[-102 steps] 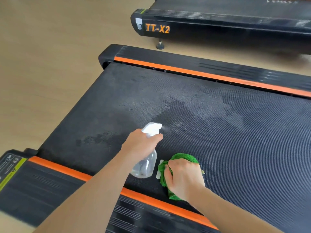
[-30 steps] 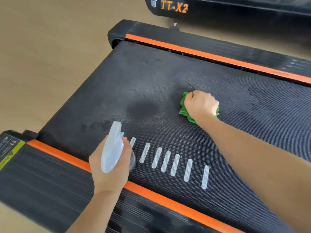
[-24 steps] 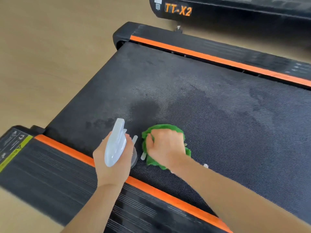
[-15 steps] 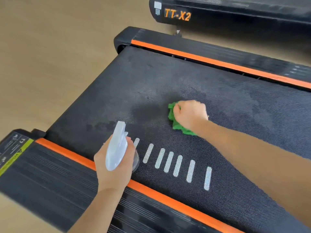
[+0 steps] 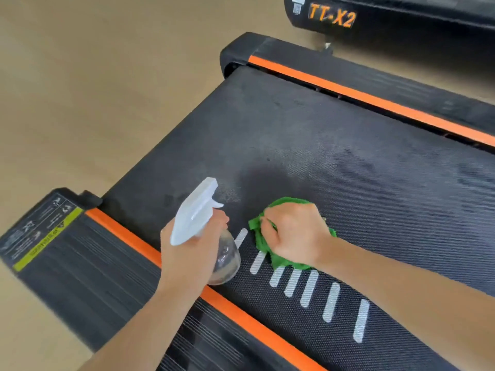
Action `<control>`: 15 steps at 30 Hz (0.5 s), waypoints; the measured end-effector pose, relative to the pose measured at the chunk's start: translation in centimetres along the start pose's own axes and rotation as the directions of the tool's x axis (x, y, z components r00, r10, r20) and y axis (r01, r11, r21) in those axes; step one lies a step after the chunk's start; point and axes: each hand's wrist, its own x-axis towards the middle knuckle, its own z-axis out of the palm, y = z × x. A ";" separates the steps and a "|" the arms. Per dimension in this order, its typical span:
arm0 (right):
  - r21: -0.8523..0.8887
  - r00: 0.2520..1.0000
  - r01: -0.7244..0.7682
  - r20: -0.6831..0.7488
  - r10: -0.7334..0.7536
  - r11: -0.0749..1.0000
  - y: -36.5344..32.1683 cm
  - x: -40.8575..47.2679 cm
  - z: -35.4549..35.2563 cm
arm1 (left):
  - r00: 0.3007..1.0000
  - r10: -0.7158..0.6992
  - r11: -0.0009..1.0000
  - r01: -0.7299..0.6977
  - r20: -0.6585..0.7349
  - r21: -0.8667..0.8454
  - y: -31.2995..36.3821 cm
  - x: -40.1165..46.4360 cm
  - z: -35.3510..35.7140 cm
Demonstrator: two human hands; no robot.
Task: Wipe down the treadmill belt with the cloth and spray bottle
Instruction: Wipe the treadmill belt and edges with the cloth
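The black textured treadmill belt (image 5: 361, 183) fills the middle of the view, with dark damp patches near its centre. My right hand (image 5: 292, 232) grips a bunched green cloth (image 5: 278, 259) and presses it on the belt, just above a row of white stripes (image 5: 308, 287). My left hand (image 5: 187, 258) holds a clear spray bottle (image 5: 225, 259) with a white trigger head (image 5: 195, 212), upright over the belt's near edge, left of the cloth. The nozzle points away from me.
Orange-trimmed side rails run along the belt: the near rail (image 5: 241, 314) under my left wrist, the far rail (image 5: 375, 103) beyond. A warning label (image 5: 40, 234) sits on the near rail's left end. A second treadmill marked TT-X2 (image 5: 332, 18) stands behind. Beige floor (image 5: 93, 89) lies left.
My right hand has pulled the cloth back toward me across the belt, from the middle down to the white stripes. The left hand with the bottle has stayed about where it was.
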 end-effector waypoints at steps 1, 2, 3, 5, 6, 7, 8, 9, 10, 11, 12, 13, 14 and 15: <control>-0.008 1.000 -0.027 0.002 0.027 1.000 0.6 1.8 0.1 | 0.999 0.026 0.999 -0.028 -0.034 -0.044 0.9 -0.6 -0.4; -0.026 0.997 -0.081 0.007 0.081 0.996 1.0 4.2 0.3 | 0.997 0.071 0.995 -0.073 -0.034 -0.067 0.9 -0.7 -1.2; -0.055 0.989 -0.146 0.018 0.147 0.988 1.3 6.8 0.7 | 0.996 0.083 0.994 -0.084 -0.018 -0.065 1.6 -1.8 -1.9; -0.081 0.965 -0.258 0.028 0.261 0.963 1.5 11.9 1.6 | 0.992 0.093 0.995 -0.090 0.082 -0.040 1.8 -0.6 -2.9; -0.084 0.955 -0.292 0.027 0.295 0.953 1.4 13.9 2.0 | 0.977 0.120 0.993 -0.116 0.177 -0.031 2.1 -0.1 -3.5; -0.084 0.946 -0.319 0.022 0.322 0.944 1.2 15.5 2.3 | 0.965 0.129 0.991 -0.132 0.230 -0.003 3.3 -2.6 -4.3; -0.089 0.940 -0.337 0.012 0.340 0.937 1.0 16.5 2.7 | 0.961 0.181 0.983 -0.174 0.209 -0.054 4.8 -5.1 -4.9; -0.096 0.935 -0.352 0.003 0.354 0.931 0.9 17.0 2.9 | 0.960 0.243 0.966 -0.227 0.137 -0.123 5.8 -7.7 -5.1; -0.106 0.936 -0.351 -0.009 0.352 0.930 0.9 17.3 3.2 | 0.955 0.296 0.947 -0.290 0.030 -0.138 6.5 -10.0 -5.1; -0.111 0.937 -0.348 -0.024 0.347 0.931 1.0 17.1 3.5 | 0.934 0.357 0.924 -0.357 -0.030 -0.137 6.9 -12.2 -5.0; -0.116 0.941 -0.338 -0.039 0.336 0.934 0.8 17.2 3.4 | 0.902 0.432 0.887 -0.429 -0.027 -0.170 7.0 -13.9 -5.7; -0.101 0.935 -0.353 -0.020 0.353 0.930 1.2 16.9 3.5 | 0.894 0.448 0.879 -0.444 -0.021 -0.174 7.4 -14.5 -5.7; -0.092 0.930 -0.368 -0.008 0.368 0.926 1.0 16.8 3.4 | 0.884 0.468 0.870 -0.462 -0.003 -0.170 7.5 -14.2 -6.1; -0.077 0.926 -0.376 0.010 0.378 0.923 0.7 16.2 3.2 | 0.880 0.474 0.872 -0.468 0.009 -0.145 7.6 -13.7 -6.2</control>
